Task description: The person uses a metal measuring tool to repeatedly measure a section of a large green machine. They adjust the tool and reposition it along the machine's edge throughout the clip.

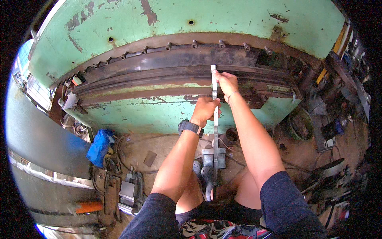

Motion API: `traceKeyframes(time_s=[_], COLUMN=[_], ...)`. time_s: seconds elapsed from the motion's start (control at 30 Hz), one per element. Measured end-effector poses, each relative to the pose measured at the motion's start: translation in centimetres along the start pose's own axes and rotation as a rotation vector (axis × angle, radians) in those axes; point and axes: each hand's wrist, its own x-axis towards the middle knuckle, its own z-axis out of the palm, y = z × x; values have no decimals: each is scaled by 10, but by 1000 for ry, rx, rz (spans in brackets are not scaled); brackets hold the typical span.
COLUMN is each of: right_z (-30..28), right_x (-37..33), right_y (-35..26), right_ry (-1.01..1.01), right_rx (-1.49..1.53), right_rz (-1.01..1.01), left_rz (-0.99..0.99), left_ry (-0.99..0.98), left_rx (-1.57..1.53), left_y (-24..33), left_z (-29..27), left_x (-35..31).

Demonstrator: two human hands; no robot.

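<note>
Strip (215, 115), long, thin, grey metal, straight

Two bare forearms come up from the lower edge, no gloves on either the left hand (205, 109) or the right hand (226, 81). Left wrist wears a dark watch (190, 127) with a broad black strap and chunky case. Right wrist carries a thin pale band (232, 95) (string or slim bracelet, too small to tell). Both upper arms are covered by dark navy short sleeves (290, 207), loose-fitting and plain. Lower down, dark shorts with a patterned strip in red, white and blue at the bottom edge. Knees bare. One dark clog-type shoe (207, 181) with ventilation holes shows below.
</note>
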Motion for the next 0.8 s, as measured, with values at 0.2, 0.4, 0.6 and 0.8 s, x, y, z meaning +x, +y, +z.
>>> traceKeyframes(time_s=[0.2,0.4,0.6,0.8], right_z=[0,0,3,2], right_x=[3,6,5,1], right_y=[4,10,13,1], right_ry=[1,-19,-47,-11], right_rx=[30,27,77,21], right_rz=[5,21,6,40], left_rz=[8,-3,-7,-17], left_ry=[-8,0,5,-28], left_rx=[-27,0,27,-49], left_y=[-3,-14,-23,-16], left_z=[1,1,1,6], left_x=[2,13,24,17])
